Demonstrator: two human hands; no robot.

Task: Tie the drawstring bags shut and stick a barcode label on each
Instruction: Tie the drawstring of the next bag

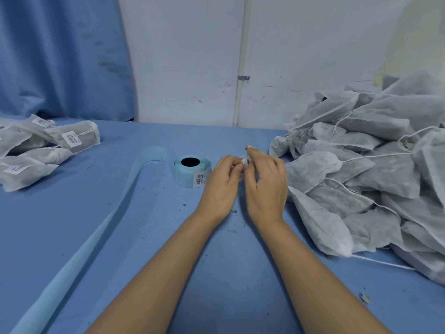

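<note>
left hand [222, 175], right hand [266, 182]: both pinch a white scrap [245, 161], probably a label off the label roll [192, 173]. hazard: curls, sticks to skin, wasted.

Soft, even, cool-tinted light from overhead. I see only faint, diffuse shadows beside the forearms on the blue table [72, 225]. Wide-angle stretch grows toward the edges: the wall pipe [241, 56] leans and the bag pile [361, 165] smears at far right. The centre is fairly sharp, yet the small white item [245, 161] pinched by the left hand [222, 186] and right hand [265, 186] is too blurred for me to identify.
</note>
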